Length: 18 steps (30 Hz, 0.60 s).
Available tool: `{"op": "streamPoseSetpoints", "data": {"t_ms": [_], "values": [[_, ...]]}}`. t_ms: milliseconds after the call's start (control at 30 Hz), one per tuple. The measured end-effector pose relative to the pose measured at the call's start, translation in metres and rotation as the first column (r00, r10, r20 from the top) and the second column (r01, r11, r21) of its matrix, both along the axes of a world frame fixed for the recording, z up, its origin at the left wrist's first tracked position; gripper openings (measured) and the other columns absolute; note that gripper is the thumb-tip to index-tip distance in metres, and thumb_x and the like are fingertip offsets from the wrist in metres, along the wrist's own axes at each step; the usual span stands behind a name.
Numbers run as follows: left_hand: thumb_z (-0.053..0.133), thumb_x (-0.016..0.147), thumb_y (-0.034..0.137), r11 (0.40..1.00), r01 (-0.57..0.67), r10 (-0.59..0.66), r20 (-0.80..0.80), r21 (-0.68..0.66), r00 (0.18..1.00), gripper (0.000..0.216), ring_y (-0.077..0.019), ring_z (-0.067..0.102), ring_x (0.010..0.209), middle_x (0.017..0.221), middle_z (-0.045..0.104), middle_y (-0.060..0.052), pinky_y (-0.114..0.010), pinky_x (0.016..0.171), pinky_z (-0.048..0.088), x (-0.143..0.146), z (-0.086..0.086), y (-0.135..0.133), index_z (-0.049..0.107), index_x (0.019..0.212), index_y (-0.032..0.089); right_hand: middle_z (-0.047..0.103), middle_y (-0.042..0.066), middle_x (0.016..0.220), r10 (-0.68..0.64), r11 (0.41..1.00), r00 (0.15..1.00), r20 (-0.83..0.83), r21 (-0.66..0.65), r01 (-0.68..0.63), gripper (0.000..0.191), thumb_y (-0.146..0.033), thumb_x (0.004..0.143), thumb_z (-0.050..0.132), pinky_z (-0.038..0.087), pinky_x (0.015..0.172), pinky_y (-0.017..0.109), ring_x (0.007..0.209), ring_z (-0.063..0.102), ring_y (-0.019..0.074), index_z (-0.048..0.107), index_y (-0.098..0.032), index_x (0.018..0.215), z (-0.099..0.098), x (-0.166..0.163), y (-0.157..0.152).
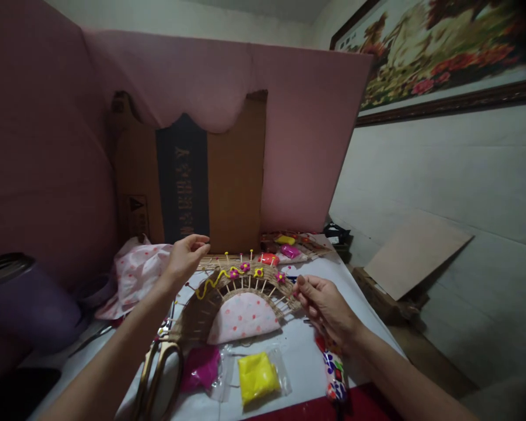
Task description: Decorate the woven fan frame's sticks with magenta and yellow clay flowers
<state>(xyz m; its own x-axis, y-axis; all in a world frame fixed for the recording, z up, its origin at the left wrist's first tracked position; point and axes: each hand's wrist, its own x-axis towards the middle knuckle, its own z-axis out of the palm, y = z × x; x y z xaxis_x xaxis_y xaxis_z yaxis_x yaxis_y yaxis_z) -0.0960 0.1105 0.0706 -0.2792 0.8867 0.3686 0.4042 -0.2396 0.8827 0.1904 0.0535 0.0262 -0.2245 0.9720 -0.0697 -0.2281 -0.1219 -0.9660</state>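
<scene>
A half-round craft piece [190,324] of brown twine and pale sticks stands on the white table, with a dotted fabric half-circle [245,318] at its centre. A wavy yellow strip [210,285] and small pink and yellow flowers [245,267] decorate its arch, and ball-tipped sticks point outward. Above its upper left, my left hand [186,257] is closed in a pinch; whatever it holds is too small to make out. My right hand [326,307] pinches beside the arch's right end, and its fingertips hide what they hold.
Bagged magenta clay [201,368] and yellow clay [258,377] lie in front, with scissors [160,371] at left. A colourful patterned handle [334,374] lies below my right hand. Behind stand a cardboard sheet [234,181] and dotted cloth [142,263]. A purple container [30,310] is far left.
</scene>
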Motion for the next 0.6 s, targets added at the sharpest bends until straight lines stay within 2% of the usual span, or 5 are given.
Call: {"op": "streamPoseSetpoints", "data": {"t_ms": [167, 267, 367, 500, 600], "values": [[0.064, 0.060, 0.037, 1.000, -0.016, 0.016, -0.149, 0.001, 0.989, 0.029, -0.0151, 0.056, 0.059, 0.063, 0.063, -0.001, -0.026, 0.054, 0.042, 0.014, 0.015, -0.034, 0.066, 0.079, 0.014, 0.051, -0.005, 0.054, -0.087, 0.981, 0.992, 0.088, 0.182, 0.070, 0.032, -0.043, 0.069, 0.070, 0.027, 0.034, 0.013, 0.040, 0.038, 0.0032, 0.060, -0.014, 0.081, -0.011, -0.001, -0.001], [0.060, 0.069, 0.035, 0.999, 0.051, -0.048, -0.242, 0.005, 0.969, 0.024, -0.0169, 0.058, 0.065, 0.071, 0.066, -0.003, -0.028, 0.059, 0.045, 0.036, 0.003, -0.062, 0.066, 0.083, 0.015, 0.050, -0.006, 0.052, -0.086, 0.954, 0.984, 0.156, 0.297, 0.036, 0.028, -0.040, 0.071, 0.068, 0.031, 0.036, 0.016, 0.042, 0.040, 0.0055, 0.057, -0.016, 0.076, -0.013, -0.001, -0.006], [0.052, 0.081, 0.029, 0.992, 0.118, -0.094, -0.352, 0.049, 0.931, 0.019, -0.0181, 0.059, 0.077, 0.087, 0.067, -0.006, -0.032, 0.067, 0.047, 0.063, -0.020, -0.090, 0.064, 0.092, 0.019, 0.046, -0.006, 0.048, -0.088, 0.911, 0.962, 0.257, 0.412, -0.027, 0.029, -0.040, 0.080, 0.059, 0.029, 0.038, 0.018, 0.041, 0.038, 0.0063, 0.053, -0.016, 0.064, -0.013, 0.000, -0.013], [0.049, 0.084, 0.018, 0.942, 0.286, -0.143, -0.559, 0.177, 0.817, 0.012, -0.0194, 0.056, 0.081, 0.082, 0.064, -0.004, -0.035, 0.071, 0.046, 0.093, -0.045, -0.113, 0.060, 0.083, 0.020, 0.056, -0.001, 0.064, -0.216, 0.769, 0.899, 0.381, 0.633, -0.083, 0.012, -0.023, 0.082, 0.056, 0.038, 0.053, 0.022, 0.058, 0.049, 0.0108, 0.059, -0.017, 0.072, -0.012, 0.000, -0.023], [0.057, 0.078, 0.014, 0.934, 0.291, -0.105, -0.620, 0.206, 0.778, 0.008, -0.0203, 0.054, 0.078, 0.076, 0.060, -0.003, -0.034, 0.067, 0.045, 0.102, -0.051, -0.121, 0.053, 0.072, 0.019, 0.058, 0.000, 0.071, -0.282, 0.650, 0.874, 0.396, 0.749, -0.129, 0.010, -0.010, 0.079, 0.054, 0.039, 0.059, 0.022, 0.066, 0.052, 0.0121, 0.058, -0.018, 0.074, -0.013, -0.001, -0.026]]}}
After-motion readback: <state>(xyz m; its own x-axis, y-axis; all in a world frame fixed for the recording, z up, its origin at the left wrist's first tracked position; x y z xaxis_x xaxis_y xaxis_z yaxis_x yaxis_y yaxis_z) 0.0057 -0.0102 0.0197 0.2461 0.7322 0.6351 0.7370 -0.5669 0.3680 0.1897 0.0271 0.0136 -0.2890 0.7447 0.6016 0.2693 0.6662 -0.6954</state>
